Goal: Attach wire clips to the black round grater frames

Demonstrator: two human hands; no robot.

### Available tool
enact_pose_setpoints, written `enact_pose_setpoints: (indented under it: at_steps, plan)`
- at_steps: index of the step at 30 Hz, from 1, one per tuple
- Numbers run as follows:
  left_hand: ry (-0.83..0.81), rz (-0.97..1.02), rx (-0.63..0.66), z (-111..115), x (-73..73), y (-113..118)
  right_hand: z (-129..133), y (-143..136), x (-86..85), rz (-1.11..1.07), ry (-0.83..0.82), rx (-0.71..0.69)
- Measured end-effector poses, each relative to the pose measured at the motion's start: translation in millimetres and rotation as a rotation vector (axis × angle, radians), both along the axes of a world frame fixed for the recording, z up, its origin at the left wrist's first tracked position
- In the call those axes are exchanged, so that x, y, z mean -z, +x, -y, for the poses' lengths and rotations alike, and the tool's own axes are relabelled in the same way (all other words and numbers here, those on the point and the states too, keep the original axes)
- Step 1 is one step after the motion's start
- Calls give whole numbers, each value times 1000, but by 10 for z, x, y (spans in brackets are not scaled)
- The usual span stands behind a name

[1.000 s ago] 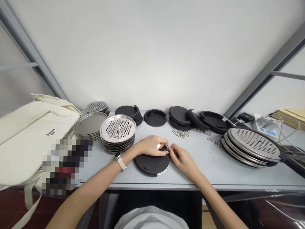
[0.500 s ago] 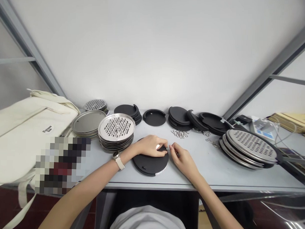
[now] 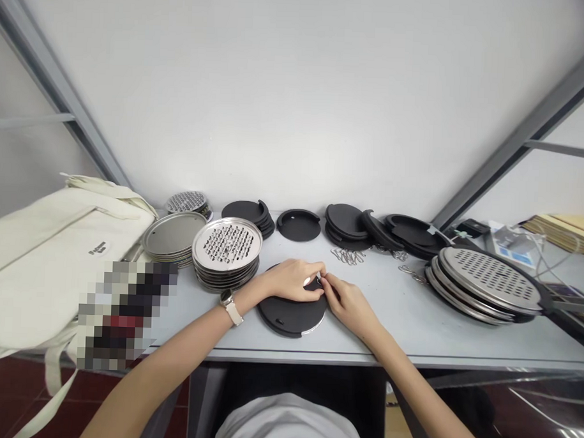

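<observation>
A black round disc with a thin metal rim showing at its lower right lies near the table's front edge. My left hand rests over its upper part, thumb and fingers curled round the disc's right-hand edge. At that same edge my right hand pinches a small wire piece, mostly hidden by the fingertips, which almost touch those of my left hand. Bent wire hooks lie in a loose pile behind my right hand. Left of the disc stands a stack of metal grater plates.
Plain metal discs and a cream bag are at the left. Black round holders line the wall. At the right are stacked graters with handles and yellowish sheets.
My right hand has moved slightly left, bringing its fingertips against the disc's edge beside my left fingers. The whole view has shifted a little.
</observation>
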State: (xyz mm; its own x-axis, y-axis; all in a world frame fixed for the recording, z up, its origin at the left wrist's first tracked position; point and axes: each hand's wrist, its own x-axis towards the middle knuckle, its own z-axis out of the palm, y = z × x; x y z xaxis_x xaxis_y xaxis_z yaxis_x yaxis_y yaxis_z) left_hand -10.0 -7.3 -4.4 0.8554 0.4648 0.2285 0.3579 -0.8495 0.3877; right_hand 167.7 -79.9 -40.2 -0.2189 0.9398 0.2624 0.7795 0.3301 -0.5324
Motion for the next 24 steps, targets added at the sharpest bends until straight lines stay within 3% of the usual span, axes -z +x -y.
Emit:
enact_pose_setpoints:
  at_steps: [24]
  plan:
    - [-107,21,7,-26,30,4,65,11,-26,-15,30,-16]
